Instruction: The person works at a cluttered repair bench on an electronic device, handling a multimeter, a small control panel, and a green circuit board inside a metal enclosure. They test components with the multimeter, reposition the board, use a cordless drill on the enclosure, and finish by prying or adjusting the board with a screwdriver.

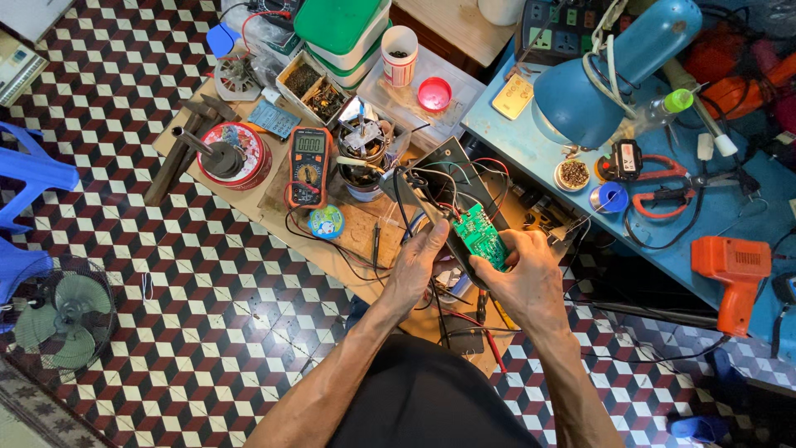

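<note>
Both forearms are reaching forward from the lap, meeting over the near edge of the wooden worktop (pixel 249 207). The left hand (pixel 412 264) is cupping the dark housing under the green circuit board (pixel 480 236), fingers curled around its left side, while the right hand (pixel 527 274) is gripping the board's lower right end. Wires and a multimeter (pixel 308 166) are crowding the left; the blue worktop (pixel 531 149) is hemming the right; the tiled floor (pixel 207 332) is lying open below
</note>
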`<state>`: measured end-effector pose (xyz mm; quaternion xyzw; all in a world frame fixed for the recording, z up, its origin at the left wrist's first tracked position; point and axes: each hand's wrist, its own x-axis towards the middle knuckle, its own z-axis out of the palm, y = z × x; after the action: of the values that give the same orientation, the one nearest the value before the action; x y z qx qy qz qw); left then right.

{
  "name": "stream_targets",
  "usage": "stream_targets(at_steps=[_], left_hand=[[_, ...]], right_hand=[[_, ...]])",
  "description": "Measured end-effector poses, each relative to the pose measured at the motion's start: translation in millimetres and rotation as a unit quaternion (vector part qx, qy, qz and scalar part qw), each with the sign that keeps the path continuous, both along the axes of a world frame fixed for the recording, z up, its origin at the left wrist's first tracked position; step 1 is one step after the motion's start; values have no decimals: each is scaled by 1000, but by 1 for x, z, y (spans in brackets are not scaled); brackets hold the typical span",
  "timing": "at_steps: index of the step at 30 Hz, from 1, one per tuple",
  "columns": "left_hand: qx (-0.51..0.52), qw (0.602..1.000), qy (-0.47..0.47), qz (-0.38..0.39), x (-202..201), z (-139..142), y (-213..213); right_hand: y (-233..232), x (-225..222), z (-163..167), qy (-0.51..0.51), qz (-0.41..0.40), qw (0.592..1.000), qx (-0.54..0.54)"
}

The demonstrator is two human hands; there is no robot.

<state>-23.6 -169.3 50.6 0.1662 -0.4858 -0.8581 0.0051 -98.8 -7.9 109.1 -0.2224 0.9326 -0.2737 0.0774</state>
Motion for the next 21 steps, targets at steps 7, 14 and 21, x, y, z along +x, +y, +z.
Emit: stream_targets(at_steps=[7, 14, 21], left_hand=[[14, 1000, -4, 10, 2, -6, 0], [-18, 1000, -25, 4, 1, -5, 0], [-29, 999, -19, -3, 2, -6, -3]], right_hand=[[-1, 7, -5, 31, -19, 999, -37], [3, 3, 4, 6, -40, 998, -42], [5, 0, 3, -58, -53, 995, -66]])
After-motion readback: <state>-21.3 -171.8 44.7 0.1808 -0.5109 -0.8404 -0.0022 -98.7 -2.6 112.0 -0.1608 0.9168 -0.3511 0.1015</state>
